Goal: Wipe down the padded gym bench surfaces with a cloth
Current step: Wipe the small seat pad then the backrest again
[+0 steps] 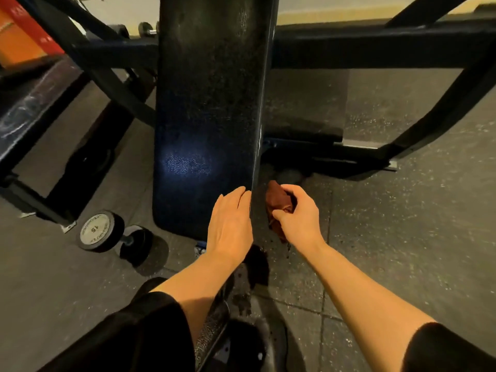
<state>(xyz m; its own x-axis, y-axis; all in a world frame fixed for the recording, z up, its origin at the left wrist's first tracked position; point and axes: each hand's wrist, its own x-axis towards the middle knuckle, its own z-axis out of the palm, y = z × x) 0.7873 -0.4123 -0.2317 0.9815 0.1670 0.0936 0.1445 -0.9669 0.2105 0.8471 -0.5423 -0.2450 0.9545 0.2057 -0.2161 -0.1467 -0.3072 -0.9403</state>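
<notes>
A long dark blue padded bench [206,103] runs away from me up the middle of the head view. My left hand [230,221] lies flat, fingers straight, on the pad's near right corner. Just right of the pad's right edge, my right hand [298,213] grips a bunched reddish-brown cloth [276,200] against the side of the pad. Part of the cloth is hidden under my fingers.
A dumbbell marked 15 [100,230] lies on the rubber floor at the bench's near left. Black frame bars [375,47] cross behind and to the right. Another padded bench [32,108] stands at left. Speckled floor [402,237] spreads to the right.
</notes>
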